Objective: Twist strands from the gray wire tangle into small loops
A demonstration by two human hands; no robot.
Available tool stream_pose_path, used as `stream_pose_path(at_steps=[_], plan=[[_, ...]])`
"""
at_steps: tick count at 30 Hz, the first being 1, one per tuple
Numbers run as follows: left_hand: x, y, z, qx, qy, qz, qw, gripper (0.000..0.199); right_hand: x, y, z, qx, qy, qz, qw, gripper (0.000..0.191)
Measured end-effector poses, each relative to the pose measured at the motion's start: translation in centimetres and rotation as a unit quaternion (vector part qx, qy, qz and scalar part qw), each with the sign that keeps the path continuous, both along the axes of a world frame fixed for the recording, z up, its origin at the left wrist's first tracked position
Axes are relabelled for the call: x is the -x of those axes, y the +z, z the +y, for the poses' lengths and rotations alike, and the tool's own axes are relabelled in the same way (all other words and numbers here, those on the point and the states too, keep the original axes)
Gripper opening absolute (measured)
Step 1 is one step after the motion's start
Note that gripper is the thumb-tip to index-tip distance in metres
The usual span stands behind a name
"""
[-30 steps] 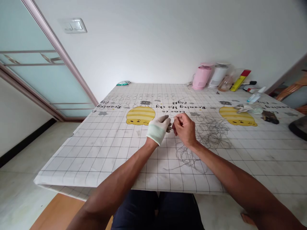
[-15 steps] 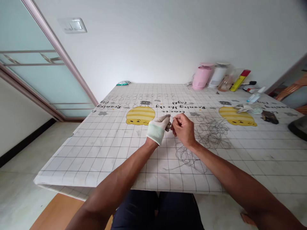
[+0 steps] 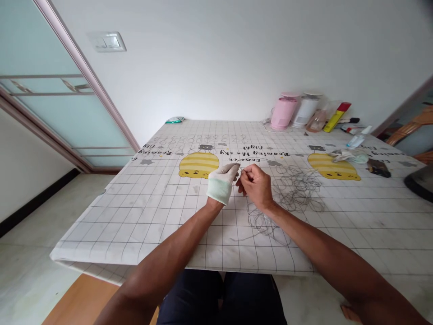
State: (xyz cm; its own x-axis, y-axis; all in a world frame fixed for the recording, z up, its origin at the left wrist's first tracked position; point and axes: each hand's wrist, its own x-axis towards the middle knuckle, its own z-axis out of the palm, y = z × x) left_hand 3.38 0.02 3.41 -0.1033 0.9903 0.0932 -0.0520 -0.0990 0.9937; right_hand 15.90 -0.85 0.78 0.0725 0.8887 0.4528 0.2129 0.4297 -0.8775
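Thin grey wire lies in a loose tangle on the gridded tablecloth, to the right of the hands, with a smaller wire bundle nearer the front edge, partly behind the right wrist; one loose end points left. The gloved left hand has its fingers drawn together, and the bare right hand is closed with its fingertips pinched, just beside it; whether a strand sits between them is too small to tell. Left of the left forearm, gridded cloth spreads to the table's slanting left edge. Beyond the hands, small looped wire pieces stand in a row short of the back edge, where a green packet lies at the left corner. Along the wall on the right stand a pink cylindrical device, a white cylindrical device and a yellow can.
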Motion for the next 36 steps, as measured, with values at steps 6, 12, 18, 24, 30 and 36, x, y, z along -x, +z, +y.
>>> stream_pose_path(at_steps=[6,12,18,24,30,36], plan=[[0.1,0.0,0.2,0.016,-0.022,-0.018,0.999,0.022,0.2,-0.4,0.1,0.022,0.023,-0.007,0.999,0.026],[0.7,-0.3,0.7,0.005,-0.017,-0.034,0.999,0.019,-0.4,-0.6,0.3,-0.039,0.049,-0.066,0.996,0.027],[1.7,-0.2,1.3,0.023,-0.025,-0.064,0.997,0.015,-1.0,-1.2,0.9,-0.088,0.092,-0.126,0.984,0.027],[1.9,-0.6,1.8,0.029,-0.053,-0.081,0.995,0.016,-1.3,-1.2,1.0,-0.056,0.104,-0.108,0.987,0.029],[1.6,0.5,0.8,0.049,-0.083,-0.056,0.994,0.018,-2.5,0.6,1.6,0.047,0.16,0.038,0.985,0.043],[1.9,1.6,-0.1,0.054,-0.137,-0.006,0.989,0.018,-3.1,0.8,2.5,0.042,0.189,0.086,0.977,0.041]])
